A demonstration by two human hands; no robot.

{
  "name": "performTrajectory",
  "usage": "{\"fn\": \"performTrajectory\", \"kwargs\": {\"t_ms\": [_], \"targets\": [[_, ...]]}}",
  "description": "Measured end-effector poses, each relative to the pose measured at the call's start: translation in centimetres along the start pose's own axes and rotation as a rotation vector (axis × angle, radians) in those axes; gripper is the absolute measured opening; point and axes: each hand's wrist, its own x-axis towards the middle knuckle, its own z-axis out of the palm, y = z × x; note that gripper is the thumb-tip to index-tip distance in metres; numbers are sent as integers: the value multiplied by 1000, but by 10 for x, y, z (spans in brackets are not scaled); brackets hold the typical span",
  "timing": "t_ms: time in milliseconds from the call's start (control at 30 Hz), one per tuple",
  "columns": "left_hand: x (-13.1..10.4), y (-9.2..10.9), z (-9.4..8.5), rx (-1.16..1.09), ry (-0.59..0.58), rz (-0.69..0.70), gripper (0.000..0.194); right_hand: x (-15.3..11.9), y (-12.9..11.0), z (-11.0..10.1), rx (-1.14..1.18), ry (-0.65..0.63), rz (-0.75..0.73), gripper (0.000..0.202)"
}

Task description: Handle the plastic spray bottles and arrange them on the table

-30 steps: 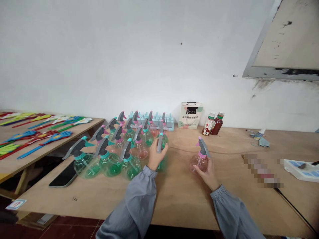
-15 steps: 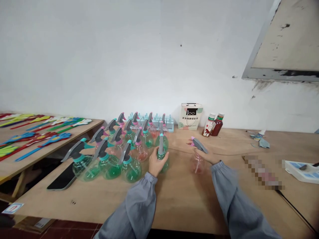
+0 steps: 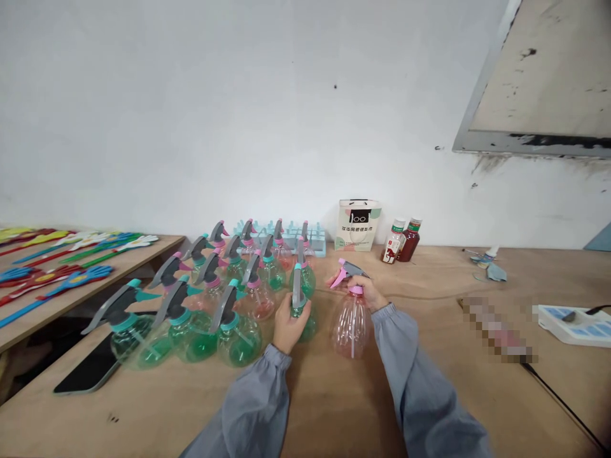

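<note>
Left hand (image 3: 289, 326): curled around the neck of a green spray bottle (image 3: 309, 327), just below its grey spray head, thumb on the right side; the far fingers are partly hidden. This bottle is upright on the tabletop (image 3: 324, 407), at the right edge of the group. Right hand (image 3: 367, 291): closed around the pink collar of a pink spray bottle (image 3: 351, 327) – ribbed body roughly upright, nozzle pointing left. Whether its base touches the tabletop cannot be determined. Between the two held bottles lies a narrow gap of bare wood.

To the left of the left hand, a close-set cluster of green and pink spray bottles (image 3: 238, 346) fills the area, the nearer ones partly covering those behind. A phone (image 3: 88, 366) lies flat at the cluster's left end, partly obscured by a bottle. Behind the cluster stands a light-blue rack (image 3: 315, 240), its front partly blocked by spray heads.

Near the wall, beyond the right hand: a printed paper bag (image 3: 359, 226) and, just beside it, two dark-red bottles (image 3: 409, 245) with white caps. Far right: a blurred-out item (image 3: 496, 327) and a white tray (image 3: 568, 334) with blue sections – both well apart from the hands
</note>
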Motion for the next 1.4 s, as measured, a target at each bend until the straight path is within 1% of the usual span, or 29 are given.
{"fn": "performTrajectory", "kwargs": {"t_ms": [100, 200, 400, 600, 767, 900, 967, 1133, 1233, 1333, 1400], "targets": [[0, -3, 0, 40, -6, 29, 18, 1, 0, 2, 17, 54, -50, 29], [1, -5, 1, 74, 0, 48, 21, 0, 0, 2, 21, 75, -58, 20], [1, -10, 3, 99, 8, 92, 23, -4, -2, 6, 24, 16, 17, 22], [0, -9, 1, 114, 32, 108, 21, -5, -5, 8, 66, 87, 14, 11], [1, -8, 2, 105, 26, 105, 22, -6, -1, 6, 55, 59, 57, 19], [1, -7, 2, 95, 23, 102, 22, -3, 1, 7, 84, 156, -13, 17], [1, -7, 2, 97, 25, 101, 22, -1, 2, 7, 94, 177, -23, 16], [1, -7, 1, 104, 29, 104, 23, -4, 2, 8, 80, 135, 27, 27], [1, -9, 2, 109, 34, 101, 23, -5, 0, 10, 65, 154, 60, 22], [0, -10, 2, 119, 35, 96, 23, -5, -1, 11, 86, 215, 33, 14], [0, -10, 3, 123, 32, 96, 22, -5, -2, 11, 96, 226, 22, 13]]}}
